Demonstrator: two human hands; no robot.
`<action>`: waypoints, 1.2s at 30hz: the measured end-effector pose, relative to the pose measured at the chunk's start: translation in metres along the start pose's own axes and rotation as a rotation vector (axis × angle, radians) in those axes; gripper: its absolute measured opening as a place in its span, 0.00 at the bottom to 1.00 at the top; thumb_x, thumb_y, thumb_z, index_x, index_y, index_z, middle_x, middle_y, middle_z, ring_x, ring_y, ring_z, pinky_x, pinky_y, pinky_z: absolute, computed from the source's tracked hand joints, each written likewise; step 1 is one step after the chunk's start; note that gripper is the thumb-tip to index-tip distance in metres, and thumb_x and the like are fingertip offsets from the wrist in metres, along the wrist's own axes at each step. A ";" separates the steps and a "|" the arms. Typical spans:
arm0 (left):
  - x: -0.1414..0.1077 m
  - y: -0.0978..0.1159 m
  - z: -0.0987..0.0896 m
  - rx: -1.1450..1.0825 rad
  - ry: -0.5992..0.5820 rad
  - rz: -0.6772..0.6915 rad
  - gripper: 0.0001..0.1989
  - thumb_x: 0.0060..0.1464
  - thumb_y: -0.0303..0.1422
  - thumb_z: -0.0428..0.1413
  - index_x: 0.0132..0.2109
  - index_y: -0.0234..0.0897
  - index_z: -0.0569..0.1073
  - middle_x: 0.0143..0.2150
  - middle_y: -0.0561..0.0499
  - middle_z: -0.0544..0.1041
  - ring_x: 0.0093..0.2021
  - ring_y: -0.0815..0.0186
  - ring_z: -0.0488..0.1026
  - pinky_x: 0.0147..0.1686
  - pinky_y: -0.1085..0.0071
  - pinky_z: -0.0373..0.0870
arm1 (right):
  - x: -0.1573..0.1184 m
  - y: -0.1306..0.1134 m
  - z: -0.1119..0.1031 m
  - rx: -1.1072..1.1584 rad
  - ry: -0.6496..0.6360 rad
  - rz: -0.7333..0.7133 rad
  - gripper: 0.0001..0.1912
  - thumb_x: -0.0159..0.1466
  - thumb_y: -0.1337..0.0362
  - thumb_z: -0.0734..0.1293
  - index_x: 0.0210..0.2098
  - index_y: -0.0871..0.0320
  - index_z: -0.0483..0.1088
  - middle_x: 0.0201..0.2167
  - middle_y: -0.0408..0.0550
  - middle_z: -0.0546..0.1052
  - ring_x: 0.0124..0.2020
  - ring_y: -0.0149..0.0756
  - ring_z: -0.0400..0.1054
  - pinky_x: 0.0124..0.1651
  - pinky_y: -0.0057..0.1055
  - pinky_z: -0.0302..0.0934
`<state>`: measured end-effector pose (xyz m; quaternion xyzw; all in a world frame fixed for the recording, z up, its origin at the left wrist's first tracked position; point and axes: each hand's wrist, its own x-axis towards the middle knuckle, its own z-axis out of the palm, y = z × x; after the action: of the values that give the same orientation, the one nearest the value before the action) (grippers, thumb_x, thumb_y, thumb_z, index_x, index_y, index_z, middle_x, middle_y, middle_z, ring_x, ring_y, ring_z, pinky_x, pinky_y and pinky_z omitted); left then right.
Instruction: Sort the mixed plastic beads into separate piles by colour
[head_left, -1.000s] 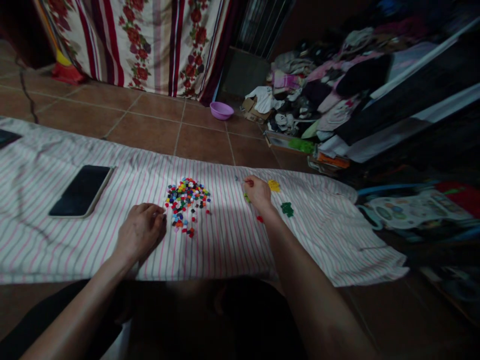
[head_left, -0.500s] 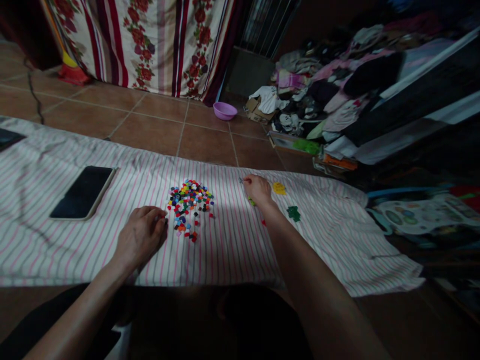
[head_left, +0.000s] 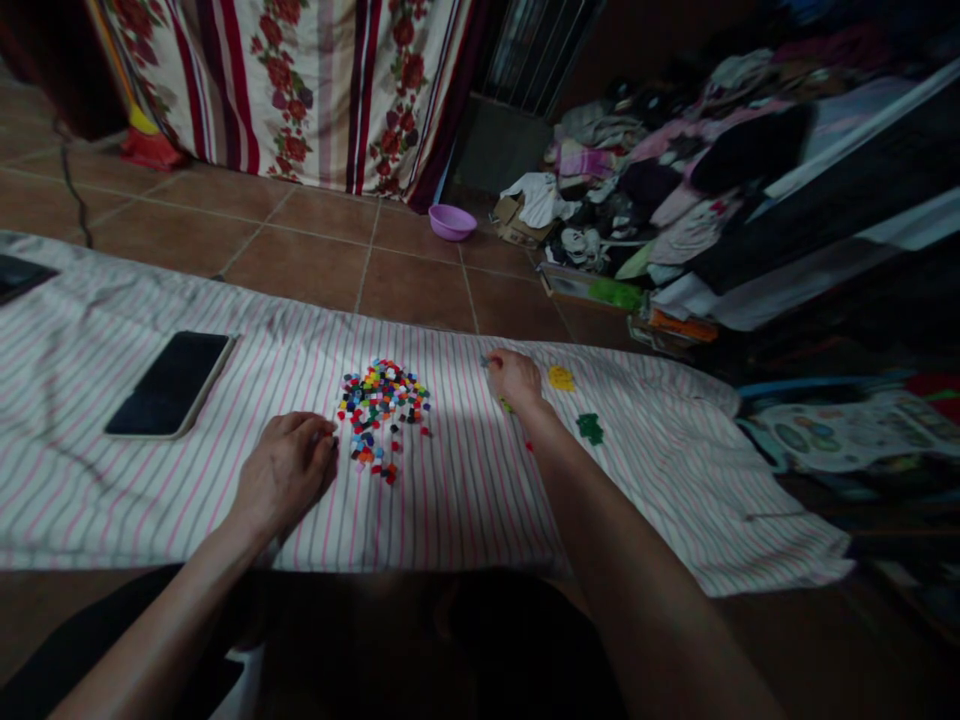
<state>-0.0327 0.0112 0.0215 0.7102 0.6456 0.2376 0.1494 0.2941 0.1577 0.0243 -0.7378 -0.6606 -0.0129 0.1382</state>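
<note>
A loose pile of small multicoloured cubes (head_left: 382,395) lies on a striped cloth (head_left: 457,480). My left hand (head_left: 289,455) rests on the cloth at the pile's left edge, fingers curled; a dark speck shows by its fingertips, too small to name. Farther right, my right hand (head_left: 516,378) is pinched, its fingertips down at the cloth beside a small grey-blue piece (head_left: 484,361). What it grips, if anything, is hidden. Yellow-green pieces (head_left: 506,405) peek out under this hand, and a red bit (head_left: 529,446) beside the wrist. Yellow pieces (head_left: 561,378) and dark green pieces (head_left: 589,428) form separate clusters to its right.
A phone (head_left: 172,385) lies left of the pile, and another dark device (head_left: 22,277) at the cloth's far left. Beyond the cloth, a purple basin (head_left: 452,223) stands on the tiled floor before a floral curtain (head_left: 315,90). Clothes (head_left: 637,180) are heaped at the right.
</note>
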 end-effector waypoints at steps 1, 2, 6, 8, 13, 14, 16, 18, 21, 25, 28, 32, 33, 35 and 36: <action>0.000 0.000 0.000 0.000 0.005 -0.004 0.18 0.60 0.39 0.43 0.43 0.36 0.74 0.45 0.44 0.76 0.48 0.54 0.69 0.50 0.57 0.68 | -0.001 -0.001 -0.002 -0.002 0.011 0.003 0.16 0.62 0.70 0.59 0.42 0.56 0.78 0.39 0.53 0.80 0.40 0.42 0.73 0.43 0.34 0.62; 0.000 0.000 0.000 0.001 0.011 -0.005 0.18 0.60 0.38 0.43 0.43 0.36 0.74 0.45 0.44 0.76 0.48 0.54 0.69 0.50 0.56 0.68 | -0.003 -0.001 -0.004 -0.002 0.026 0.005 0.16 0.63 0.69 0.59 0.42 0.57 0.78 0.39 0.53 0.80 0.39 0.42 0.73 0.42 0.34 0.62; 0.000 0.000 0.000 -0.010 0.033 0.011 0.17 0.60 0.36 0.43 0.42 0.36 0.74 0.44 0.43 0.76 0.48 0.54 0.69 0.51 0.56 0.67 | -0.015 -0.009 -0.015 0.062 0.126 -0.021 0.16 0.62 0.68 0.59 0.43 0.57 0.77 0.38 0.53 0.80 0.39 0.42 0.72 0.43 0.35 0.62; -0.001 -0.001 0.001 -0.017 0.042 0.025 0.16 0.59 0.35 0.43 0.42 0.35 0.74 0.44 0.43 0.76 0.48 0.54 0.69 0.52 0.56 0.67 | -0.026 -0.017 -0.021 0.148 0.160 -0.069 0.15 0.62 0.67 0.60 0.42 0.57 0.77 0.38 0.52 0.79 0.39 0.42 0.71 0.45 0.36 0.62; -0.005 -0.006 0.006 0.020 0.112 0.079 0.15 0.60 0.34 0.44 0.44 0.35 0.74 0.45 0.43 0.76 0.49 0.55 0.69 0.52 0.57 0.67 | -0.069 -0.049 -0.031 0.403 0.098 -0.221 0.13 0.61 0.65 0.62 0.38 0.56 0.77 0.36 0.49 0.79 0.36 0.38 0.71 0.43 0.33 0.63; -0.007 -0.008 0.008 0.030 0.135 0.091 0.16 0.60 0.34 0.44 0.45 0.35 0.74 0.46 0.42 0.75 0.50 0.55 0.69 0.53 0.57 0.67 | -0.080 -0.057 -0.032 0.440 0.076 -0.254 0.12 0.61 0.65 0.62 0.37 0.56 0.77 0.35 0.49 0.79 0.36 0.38 0.71 0.42 0.33 0.63; -0.010 -0.011 0.011 0.050 0.171 0.126 0.17 0.62 0.35 0.43 0.46 0.35 0.74 0.50 0.41 0.75 0.54 0.55 0.68 0.56 0.56 0.66 | -0.101 -0.071 -0.033 0.494 0.027 -0.320 0.10 0.60 0.67 0.62 0.35 0.56 0.77 0.32 0.48 0.78 0.34 0.36 0.71 0.42 0.31 0.63; -0.015 -0.014 0.014 0.090 0.165 0.171 0.18 0.63 0.35 0.42 0.49 0.34 0.74 0.53 0.41 0.74 0.60 0.55 0.65 0.60 0.54 0.62 | -0.120 -0.084 -0.033 0.520 -0.042 -0.339 0.10 0.61 0.68 0.63 0.36 0.55 0.77 0.32 0.48 0.77 0.34 0.36 0.70 0.40 0.30 0.63; -0.023 -0.016 0.016 0.187 0.126 0.206 0.21 0.64 0.36 0.41 0.55 0.32 0.71 0.60 0.39 0.70 0.66 0.53 0.58 0.63 0.51 0.57 | -0.143 -0.097 -0.030 0.524 -0.156 -0.330 0.09 0.61 0.68 0.65 0.38 0.57 0.76 0.33 0.48 0.76 0.32 0.35 0.70 0.37 0.30 0.63; -0.034 -0.014 0.017 0.281 0.106 0.230 0.23 0.65 0.39 0.41 0.60 0.33 0.67 0.65 0.39 0.65 0.69 0.52 0.53 0.64 0.50 0.53 | -0.160 -0.105 -0.022 0.526 -0.221 -0.367 0.06 0.62 0.66 0.67 0.39 0.56 0.75 0.34 0.47 0.75 0.33 0.34 0.70 0.37 0.30 0.63; -0.038 -0.010 0.017 0.297 0.092 0.262 0.24 0.65 0.39 0.43 0.63 0.34 0.64 0.66 0.39 0.63 0.69 0.52 0.52 0.65 0.50 0.51 | -0.166 -0.104 -0.013 0.515 -0.230 -0.384 0.08 0.61 0.66 0.68 0.41 0.56 0.74 0.36 0.47 0.75 0.34 0.35 0.70 0.39 0.31 0.64; -0.039 -0.007 0.018 0.298 0.060 0.271 0.27 0.64 0.41 0.44 0.65 0.31 0.61 0.66 0.36 0.61 0.69 0.52 0.52 0.66 0.49 0.48 | -0.167 -0.099 -0.004 0.543 -0.251 -0.377 0.09 0.61 0.65 0.69 0.42 0.56 0.74 0.37 0.48 0.75 0.35 0.36 0.71 0.40 0.32 0.65; -0.039 -0.007 0.019 0.299 0.054 0.271 0.27 0.64 0.41 0.44 0.65 0.31 0.61 0.66 0.36 0.61 0.69 0.52 0.53 0.66 0.49 0.47 | -0.166 -0.099 -0.002 0.561 -0.249 -0.366 0.09 0.61 0.65 0.69 0.42 0.56 0.73 0.37 0.49 0.76 0.35 0.36 0.71 0.40 0.32 0.65; -0.039 -0.005 0.021 0.301 0.043 0.275 0.28 0.64 0.42 0.44 0.65 0.30 0.60 0.67 0.36 0.61 0.69 0.53 0.53 0.66 0.49 0.46 | -0.164 -0.098 0.000 0.599 -0.233 -0.342 0.08 0.61 0.66 0.68 0.42 0.56 0.73 0.37 0.49 0.76 0.36 0.36 0.71 0.40 0.32 0.66; -0.039 -0.004 0.022 0.305 0.039 0.277 0.28 0.64 0.42 0.43 0.65 0.30 0.60 0.67 0.36 0.61 0.69 0.53 0.52 0.66 0.49 0.46 | -0.163 -0.099 0.000 0.617 -0.223 -0.332 0.07 0.62 0.66 0.67 0.41 0.56 0.73 0.37 0.49 0.77 0.36 0.36 0.72 0.40 0.32 0.66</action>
<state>-0.0269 -0.0244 -0.0047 0.8019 0.5730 0.1690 -0.0064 0.1769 0.0083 0.0098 -0.5409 -0.7552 0.2454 0.2773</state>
